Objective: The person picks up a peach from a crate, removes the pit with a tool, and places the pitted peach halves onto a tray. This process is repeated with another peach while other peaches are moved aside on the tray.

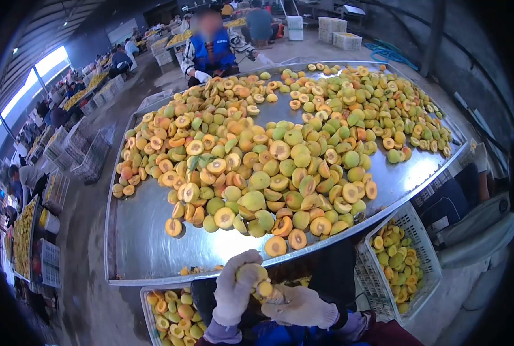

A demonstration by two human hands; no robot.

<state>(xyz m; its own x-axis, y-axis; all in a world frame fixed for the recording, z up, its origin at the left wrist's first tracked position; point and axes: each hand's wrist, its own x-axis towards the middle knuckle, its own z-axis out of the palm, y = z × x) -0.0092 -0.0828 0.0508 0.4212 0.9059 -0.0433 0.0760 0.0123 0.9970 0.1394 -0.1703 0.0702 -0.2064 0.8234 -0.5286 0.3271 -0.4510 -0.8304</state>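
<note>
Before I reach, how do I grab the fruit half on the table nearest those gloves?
Pinch that fruit half by its rounded sides, probably from the near edge of the table: its cut face shows toward you, and more fruit crowds behind it.

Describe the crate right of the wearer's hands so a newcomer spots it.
Find the big metal table heaped with fruit. By its near edge, right of the gloved right hand, sits a pale, perforated crate of fruit pieces. Unlike the crate left of the hands, it isn't cut off by the picture's bottom edge.

Whitish gloves (306, 307) cover the hands (235, 294), with greyish-purple sleeves (221, 333) and blue clothing (280, 335).
</note>
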